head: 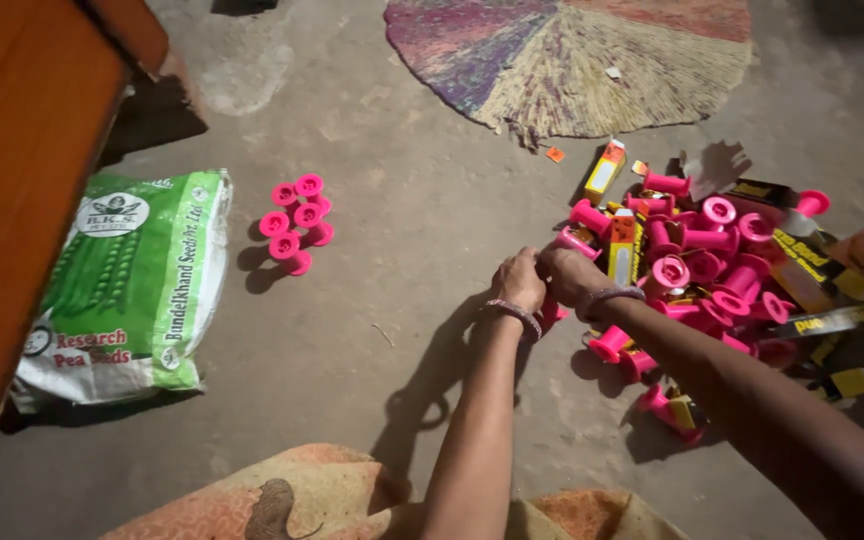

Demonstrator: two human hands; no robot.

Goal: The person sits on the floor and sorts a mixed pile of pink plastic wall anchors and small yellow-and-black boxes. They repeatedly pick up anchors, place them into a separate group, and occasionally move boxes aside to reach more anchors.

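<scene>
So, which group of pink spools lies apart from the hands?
The small cluster of pink spools beside the green sack; the big pile lies by both hands.

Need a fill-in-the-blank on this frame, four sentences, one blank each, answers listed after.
1. The spools in the big pile are ____ in colour.
2. The left hand and right hand meet at the pile's ____ edge.
3. The small cluster of spools stands beside a ____ and white sack.
4. The round woven mat lies on the ____.

Missing words: pink; left; green; floor
</scene>
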